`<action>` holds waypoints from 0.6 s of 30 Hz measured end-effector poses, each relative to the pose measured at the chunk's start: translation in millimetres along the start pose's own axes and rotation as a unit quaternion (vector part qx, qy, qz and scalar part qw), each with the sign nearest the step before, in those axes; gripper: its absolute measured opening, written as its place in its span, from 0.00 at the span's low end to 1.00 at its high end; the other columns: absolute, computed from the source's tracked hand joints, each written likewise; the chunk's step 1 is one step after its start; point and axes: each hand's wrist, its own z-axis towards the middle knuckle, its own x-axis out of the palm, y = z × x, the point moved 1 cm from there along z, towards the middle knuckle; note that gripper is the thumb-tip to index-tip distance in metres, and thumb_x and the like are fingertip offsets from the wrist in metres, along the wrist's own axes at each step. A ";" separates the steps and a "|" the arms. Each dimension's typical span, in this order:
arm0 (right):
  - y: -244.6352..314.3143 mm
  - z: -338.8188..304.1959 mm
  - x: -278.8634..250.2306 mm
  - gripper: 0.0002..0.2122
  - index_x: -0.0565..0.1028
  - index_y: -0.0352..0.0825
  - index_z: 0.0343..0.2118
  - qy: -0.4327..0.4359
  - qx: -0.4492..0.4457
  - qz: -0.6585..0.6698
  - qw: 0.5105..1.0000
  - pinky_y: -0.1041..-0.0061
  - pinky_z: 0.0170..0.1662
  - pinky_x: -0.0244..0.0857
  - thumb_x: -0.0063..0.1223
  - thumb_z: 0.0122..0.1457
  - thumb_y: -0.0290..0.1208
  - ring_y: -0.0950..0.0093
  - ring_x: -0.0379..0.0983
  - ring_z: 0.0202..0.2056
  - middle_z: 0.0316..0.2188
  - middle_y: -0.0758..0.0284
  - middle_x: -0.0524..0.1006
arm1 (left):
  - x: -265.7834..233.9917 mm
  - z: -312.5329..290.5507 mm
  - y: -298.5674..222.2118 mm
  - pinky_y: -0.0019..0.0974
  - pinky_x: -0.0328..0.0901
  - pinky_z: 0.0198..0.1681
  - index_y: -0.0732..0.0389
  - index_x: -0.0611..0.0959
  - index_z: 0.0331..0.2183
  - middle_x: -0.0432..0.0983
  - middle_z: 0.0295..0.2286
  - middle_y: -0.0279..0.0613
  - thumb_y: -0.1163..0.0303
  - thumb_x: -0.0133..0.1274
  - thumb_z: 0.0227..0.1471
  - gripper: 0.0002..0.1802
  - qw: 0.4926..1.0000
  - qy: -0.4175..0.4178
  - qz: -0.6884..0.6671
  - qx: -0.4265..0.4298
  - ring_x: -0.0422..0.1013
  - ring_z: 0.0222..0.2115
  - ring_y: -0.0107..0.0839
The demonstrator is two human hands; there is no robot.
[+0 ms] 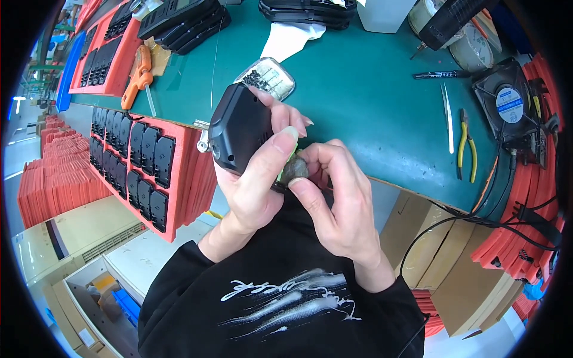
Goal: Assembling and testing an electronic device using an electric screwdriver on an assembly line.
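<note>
My left hand (pixel 253 191) is wrapped round a black plastic device housing (pixel 242 128), tilted up in front of my chest. At the housing's lower right end, a round grey-brown piece (pixel 295 170) shows beside a thin bright green edge (pixel 285 164). My right hand (pixel 343 206) pinches the round piece between thumb and fingers, close against the housing. How that piece joins the housing is hidden by my fingers. Just beyond my left hand, a clear square dish (pixel 283 89) holds many small black parts.
On the green bench (pixel 382 119) lie tweezers (pixel 447 116), yellow-handled pliers (pixel 467 146), a black marker (pixel 441 75) and a fan (pixel 504 98). A power screwdriver (pixel 450 27) hangs at upper right. An orange glue gun (pixel 139 77) and red foam trays of black parts (pixel 179 161) are left.
</note>
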 end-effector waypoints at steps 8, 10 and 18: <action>1.1 2.9 -7.1 0.12 0.72 0.28 0.40 0.040 -0.006 0.024 0.999 0.75 0.30 0.60 0.59 0.59 0.30 0.73 0.65 0.27 0.29 0.64 0.69 | 0.4 -2.2 -1.7 0.50 0.64 0.50 0.66 0.67 0.49 0.67 0.31 0.41 0.72 0.52 0.50 0.24 0.999 0.033 0.024 0.027 0.67 0.38 0.36; 2.2 3.2 -10.9 0.13 0.72 0.28 0.40 0.037 0.009 0.019 0.999 0.74 0.30 0.62 0.61 0.58 0.30 0.71 0.67 0.27 0.30 0.63 0.70 | 3.8 2.0 -3.9 0.50 0.64 0.51 0.66 0.67 0.49 0.67 0.32 0.41 0.69 0.54 0.50 0.25 0.998 0.045 0.043 -0.016 0.67 0.38 0.35; 6.9 -9.8 -13.9 0.28 0.67 0.24 0.51 -0.055 -0.121 -0.237 0.962 0.65 0.29 0.71 0.67 0.52 0.34 0.59 0.75 0.28 0.31 0.56 0.73 | 4.3 -1.6 1.4 0.47 0.60 0.59 0.67 0.49 0.66 0.66 0.43 0.44 0.62 0.66 0.46 0.57 0.983 0.174 -0.023 -0.048 0.65 0.47 0.35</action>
